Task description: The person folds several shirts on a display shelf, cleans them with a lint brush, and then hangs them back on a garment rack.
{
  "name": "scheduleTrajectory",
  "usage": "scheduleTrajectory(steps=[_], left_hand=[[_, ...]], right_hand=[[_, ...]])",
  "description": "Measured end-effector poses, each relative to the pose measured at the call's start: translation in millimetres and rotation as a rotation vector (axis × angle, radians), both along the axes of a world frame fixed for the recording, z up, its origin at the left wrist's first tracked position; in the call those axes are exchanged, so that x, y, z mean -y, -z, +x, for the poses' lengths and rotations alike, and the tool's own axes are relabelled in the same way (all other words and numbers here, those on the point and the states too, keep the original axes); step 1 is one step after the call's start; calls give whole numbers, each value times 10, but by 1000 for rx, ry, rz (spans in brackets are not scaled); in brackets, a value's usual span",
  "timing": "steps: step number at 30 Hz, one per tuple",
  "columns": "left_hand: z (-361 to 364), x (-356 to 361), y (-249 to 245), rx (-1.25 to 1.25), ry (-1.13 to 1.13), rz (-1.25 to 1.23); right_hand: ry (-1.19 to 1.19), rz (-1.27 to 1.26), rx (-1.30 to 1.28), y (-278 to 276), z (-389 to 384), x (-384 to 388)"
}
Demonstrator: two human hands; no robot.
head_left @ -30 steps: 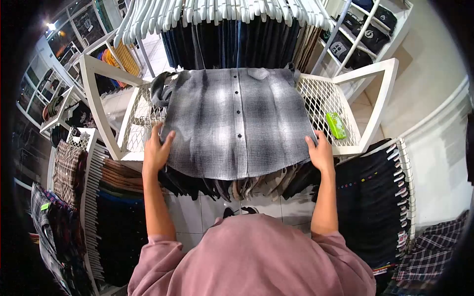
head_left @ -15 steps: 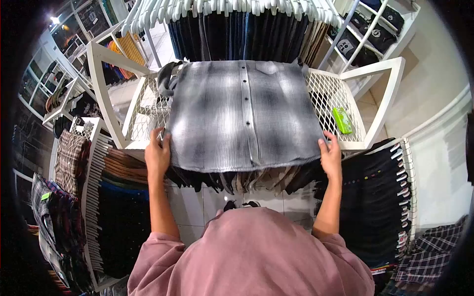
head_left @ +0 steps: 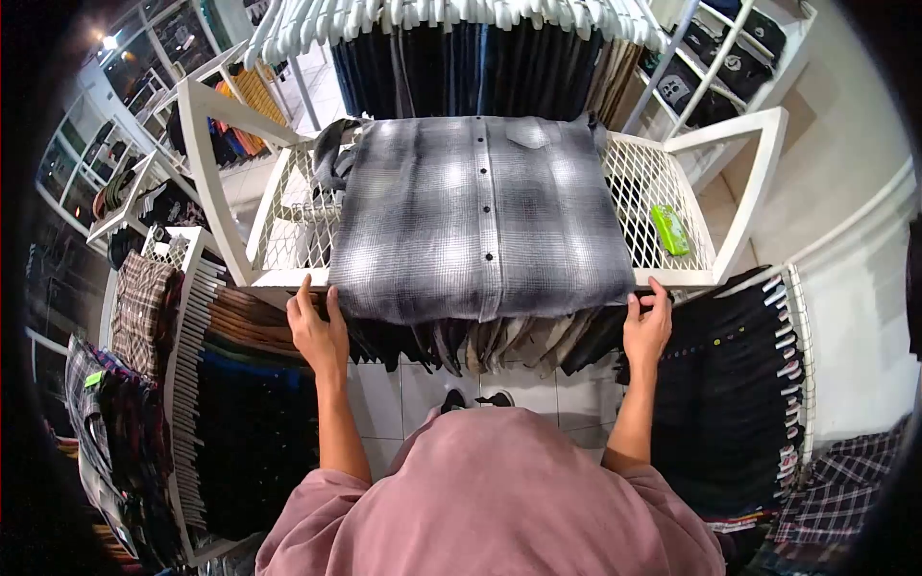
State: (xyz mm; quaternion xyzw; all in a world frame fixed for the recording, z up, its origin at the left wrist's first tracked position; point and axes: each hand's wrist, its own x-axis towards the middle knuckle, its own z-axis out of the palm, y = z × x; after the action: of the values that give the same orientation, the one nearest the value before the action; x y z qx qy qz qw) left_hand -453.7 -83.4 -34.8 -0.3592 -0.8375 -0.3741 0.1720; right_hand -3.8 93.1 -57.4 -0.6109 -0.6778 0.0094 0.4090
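A grey, white and black plaid button shirt [head_left: 432, 226] lies spread front side up on a white wire-mesh rack top [head_left: 298, 240]. Its hem hangs a little over the near edge, and a dark sleeve end pokes out at the upper left. My left hand [head_left: 319, 334] is beside the shirt's lower left corner, thumb and fingers apart. By the lower right corner is my right hand [head_left: 647, 326], its fingers also spread and the thumb close to the hem. Neither hand visibly grips the fabric.
A bright green packet [head_left: 669, 230] lies on the mesh at right. White hangers [head_left: 461, 13] with dark trousers stand behind. Hanging garments flank me: dark trousers [head_left: 715, 413] at right, more clothes [head_left: 245, 422] at left. Folded plaid shirts [head_left: 144, 312] sit further left.
The shirt has settled flatter, its hem farther back and its button row slightly right. Both hands have come down nearer to me, from the shirt's side edges to its lower corners.
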Motion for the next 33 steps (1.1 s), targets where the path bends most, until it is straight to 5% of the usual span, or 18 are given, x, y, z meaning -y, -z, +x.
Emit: scheduleTrajectory(steps=[4,6,12,20,24,33], left_hand=[[303,-46,-19,-242,191,89],[416,-124,16,-265,301,22],[879,-363,-17,-60,587,102],[2109,-987,-319,202,1367,73],[2957,-1250,-784,357,1680,126],[4919,-1767,-2500,82,2108,527]], right_hand=[[-54,-125,-189,-313,-394,284],[-137,-107,-13,-221,-447,328],[-60,-163,-157,-227,-334,660],[133,-99,-372,-626,346,1075],[232,70,-406,-1263,892,1095],[255,535,-396,-3004,2488,850]])
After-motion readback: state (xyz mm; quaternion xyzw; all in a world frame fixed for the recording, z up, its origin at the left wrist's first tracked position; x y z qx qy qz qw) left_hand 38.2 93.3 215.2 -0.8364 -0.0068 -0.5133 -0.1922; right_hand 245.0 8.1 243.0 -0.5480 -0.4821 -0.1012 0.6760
